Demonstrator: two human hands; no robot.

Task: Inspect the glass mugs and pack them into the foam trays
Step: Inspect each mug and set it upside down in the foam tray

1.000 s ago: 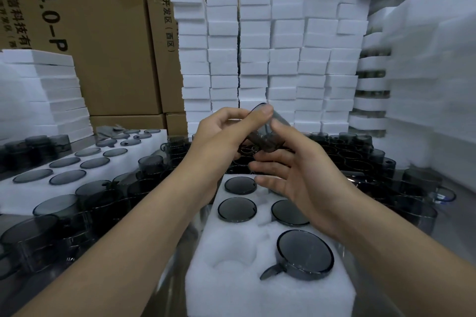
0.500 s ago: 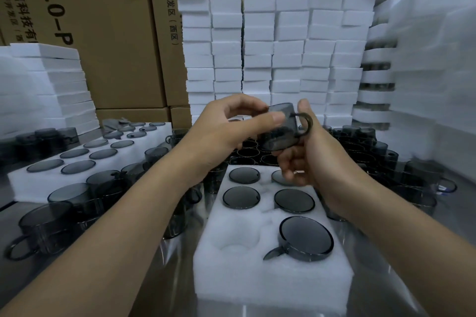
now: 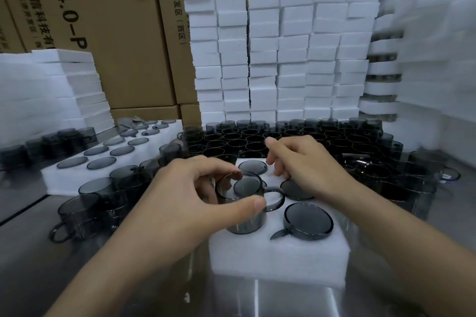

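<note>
A white foam tray (image 3: pixel 278 255) lies on the table right in front of me. My left hand (image 3: pixel 195 201) grips a smoky grey glass mug (image 3: pixel 244 216) by its rim, upright, mouth up, handle to the right, at the tray's front left pocket. My right hand (image 3: pixel 301 162) hovers over the tray's far right side with loosely curled fingers and holds nothing. Three mugs sit bottom-up in other pockets, among them one at the front right (image 3: pixel 307 221) and one at the back (image 3: pixel 252 167).
Loose grey mugs (image 3: pixel 296 134) crowd the table behind the tray, and more stand at the left (image 3: pixel 85 208) and right (image 3: pixel 401 183). A filled foam tray (image 3: pixel 108 157) lies at left. Stacks of foam pieces (image 3: pixel 278 49) and cardboard boxes (image 3: pixel 103 20) rise behind.
Both hands held the mug up in front of me; now my left hand alone has brought it down to the tray's front left pocket. My right hand has let go.
</note>
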